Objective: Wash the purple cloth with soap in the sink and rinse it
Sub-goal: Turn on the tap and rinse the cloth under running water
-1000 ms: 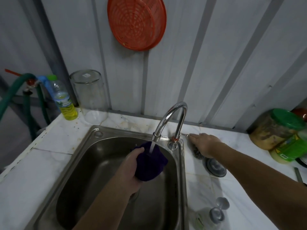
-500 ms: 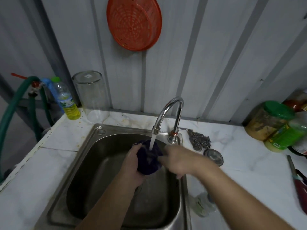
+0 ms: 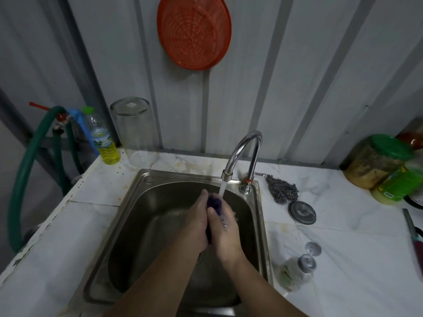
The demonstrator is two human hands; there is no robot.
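The purple cloth (image 3: pixel 214 202) is squeezed between my two hands over the steel sink (image 3: pixel 128 202), with only a small bunch showing at my fingertips. My left hand (image 3: pixel 196 221) and my right hand (image 3: pixel 225 229) press together around it. Water runs from the curved chrome tap (image 3: pixel 242 152) onto the cloth and my right hand. A clear soap bottle (image 3: pixel 295 271) with a flip cap lies on the counter right of the sink.
A steel scrubber (image 3: pixel 282 192) and a round metal lid (image 3: pixel 302 212) lie right of the tap. Green-lidded jars (image 3: pixel 377 163) stand at far right. A yellow-liquid bottle (image 3: pixel 103 140), an upturned glass jar (image 3: pixel 134 131) and a green hose (image 3: pixel 25 168) are at left. An orange strainer (image 3: pixel 194 30) hangs on the wall.
My right hand came off the tap side, moved into the sink and closed on the cloth with my left hand. The cloth is now bunched tight under the running water.
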